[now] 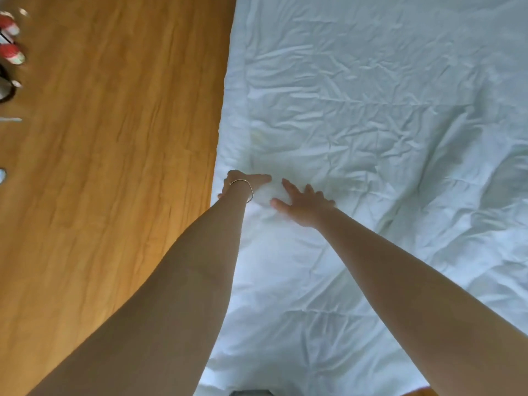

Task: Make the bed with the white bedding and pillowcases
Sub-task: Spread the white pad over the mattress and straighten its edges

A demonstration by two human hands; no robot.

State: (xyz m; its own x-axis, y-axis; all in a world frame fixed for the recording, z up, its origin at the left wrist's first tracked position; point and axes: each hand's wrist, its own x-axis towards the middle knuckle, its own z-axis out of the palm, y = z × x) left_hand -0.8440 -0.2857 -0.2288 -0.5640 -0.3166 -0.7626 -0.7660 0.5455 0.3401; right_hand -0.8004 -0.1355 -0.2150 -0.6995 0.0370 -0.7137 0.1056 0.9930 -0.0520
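The white bedding [371, 138] lay over the bed and filled the right part of the view, from the near edge up to the far side. Its surface was full of small wrinkles and soft folds, most of them in the middle and toward the right. The left border of the bedding ran along the wooden floor [114, 167] and hung a little over the side of the bed.

Both arms of the person reached forward to this left border. The left hand [243, 185] was at the very edge of the bedding, its thumb lying on top of the cloth and its fingers bent down over the side, so it seemed to hold the edge, though the fingers themselves were hidden. A thin bracelet [247, 190] sat around this wrist. The right hand [301, 202] lay just beside it, flat on the bedding, with the fingers spread and straight, pressing the cloth and holding nothing.

At the far left of the floor stood some small things, red and white [11, 41], too blurred to tell what they were.
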